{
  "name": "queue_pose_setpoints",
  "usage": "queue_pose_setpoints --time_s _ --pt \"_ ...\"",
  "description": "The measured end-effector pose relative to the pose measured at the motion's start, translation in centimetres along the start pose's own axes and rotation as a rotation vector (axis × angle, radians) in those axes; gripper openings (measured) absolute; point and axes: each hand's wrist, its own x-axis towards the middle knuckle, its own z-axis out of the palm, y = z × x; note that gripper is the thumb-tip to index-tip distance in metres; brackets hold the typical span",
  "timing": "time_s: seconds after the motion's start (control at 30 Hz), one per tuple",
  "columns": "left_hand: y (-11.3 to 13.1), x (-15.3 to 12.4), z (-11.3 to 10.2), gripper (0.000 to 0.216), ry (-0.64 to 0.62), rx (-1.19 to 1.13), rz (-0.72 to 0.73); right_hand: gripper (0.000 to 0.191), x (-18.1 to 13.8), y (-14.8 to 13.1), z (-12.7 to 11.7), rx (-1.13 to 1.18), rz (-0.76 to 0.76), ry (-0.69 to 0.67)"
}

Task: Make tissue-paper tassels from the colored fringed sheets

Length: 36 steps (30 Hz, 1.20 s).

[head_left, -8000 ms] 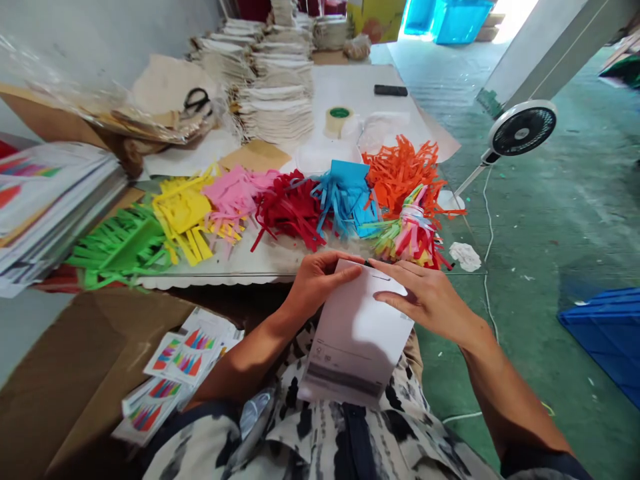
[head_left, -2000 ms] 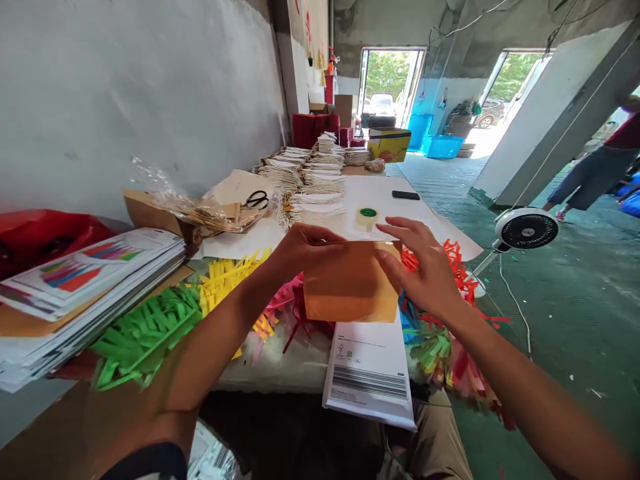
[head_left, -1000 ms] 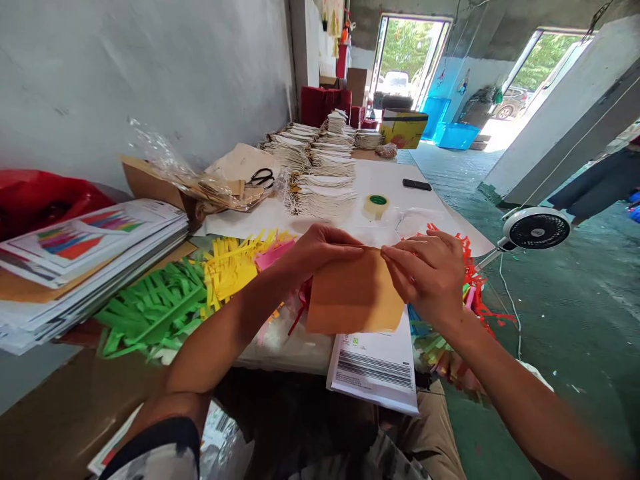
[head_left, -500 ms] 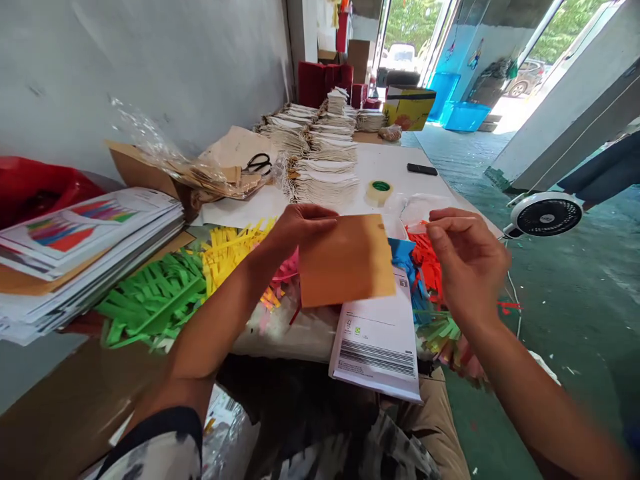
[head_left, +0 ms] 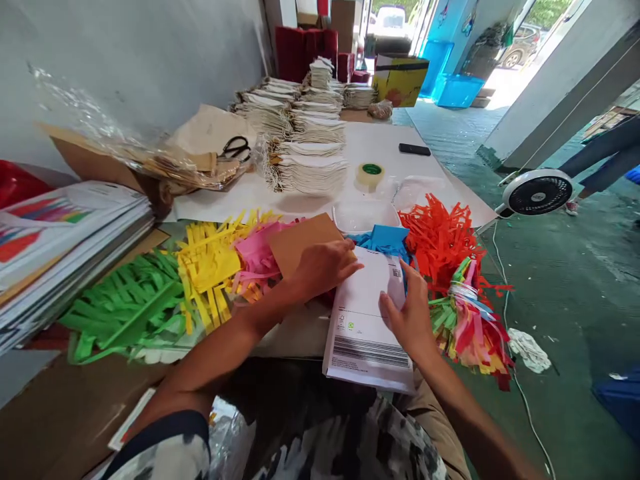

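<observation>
My left hand [head_left: 325,268] is closed on a brown card [head_left: 299,241], which tilts over the pink paper strips [head_left: 257,257]. Its fingertips reach the top left corner of a flat white printed packet [head_left: 367,327]. My right hand [head_left: 413,317] lies on the packet's right edge, thumb and fingers apart, with the thumb on the top face. The packet juts past the table's near edge towards my lap. Behind it are blue paper strips [head_left: 385,240]. Red strips [head_left: 440,233] lie to the right, beside a tied multicoloured bundle [head_left: 467,307].
Yellow [head_left: 207,267] and green strips [head_left: 130,300] lie left, near a stack of printed sheets [head_left: 75,233]. Farther back are stacked white pieces with cords [head_left: 313,160], scissors [head_left: 236,148], a tape roll [head_left: 370,175] and a black phone [head_left: 414,149]. A fan [head_left: 537,192] stands right; a person's legs [head_left: 595,157] show beyond.
My left hand has lowered the brown card from in front of me to the packet's left side. My right hand has come down and left onto the packet. The view has tilted downward.
</observation>
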Motion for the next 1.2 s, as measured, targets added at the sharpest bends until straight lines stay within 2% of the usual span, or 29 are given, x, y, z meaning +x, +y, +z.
queue_pose_setpoints --time_s 0.07,0.13,0.23,0.27,0.33,0.4,0.47,0.57,0.67,0.73,0.8,0.87,0.93,1.2 --pt "0.2 -0.2 0.2 0.051 -0.095 0.063 -0.005 0.071 -0.6 0.3 0.5 -0.017 -0.005 0.035" --pt "-0.6 -0.2 0.0 0.064 -0.132 0.171 -0.126 0.072 -1.1 0.5 0.6 -0.008 -0.001 0.084" --pt "-1.6 -0.1 -0.7 0.082 -0.068 0.193 -0.284 0.073 -1.9 0.5 0.2 0.036 0.022 0.150" --pt "-1.5 0.0 -1.0 0.082 -0.028 0.107 -0.282 0.073 -2.2 0.5 0.0 0.051 0.035 0.176" --pt "-0.6 0.3 -1.3 0.078 0.023 -0.211 -0.223 0.074 -2.8 0.4 -0.2 0.072 0.039 0.230" --pt "1.0 0.6 -1.4 0.072 0.001 -0.592 -0.200 0.075 -3.3 0.0 -0.4 0.076 0.003 0.271" --pt "2.7 0.7 -1.1 0.067 -0.072 -0.921 -0.252 0.073 -3.5 -0.6 -0.7 0.063 -0.058 0.288" --pt "4.6 0.4 -0.4 0.067 -0.153 -1.286 -0.388 0.066 -3.2 -1.7 -1.8 0.047 -0.121 0.284" --pt "5.4 -0.1 -0.2 0.064 -0.198 -1.518 -0.478 0.042 -2.2 -2.5 -4.1 0.059 -0.113 0.334" --pt "5.9 -0.4 -0.6 0.061 -0.229 -1.561 -0.515 0.020 -1.1 -2.9 -6.0 0.098 -0.121 0.331" --pt "6.5 -0.6 -1.2 0.058 -0.264 -1.544 -0.537 0.010 0.1 -3.2 -7.7 0.147 -0.157 0.223" --pt "7.2 -0.8 -1.7 0.057 -0.296 -1.533 -0.538 0.009 1.2 -3.5 -8.9 0.154 -0.179 0.080" --pt "7.9 -0.9 -2.1 0.057 -0.310 -1.549 -0.514 0.010 2.0 -3.6 -9.4 0.126 -0.179 0.003" --pt "8.6 -1.3 -1.4 0.051 -0.346 -1.496 -0.383 0.012 2.3 -3.1 -9.0 0.115 -0.113 -0.009"
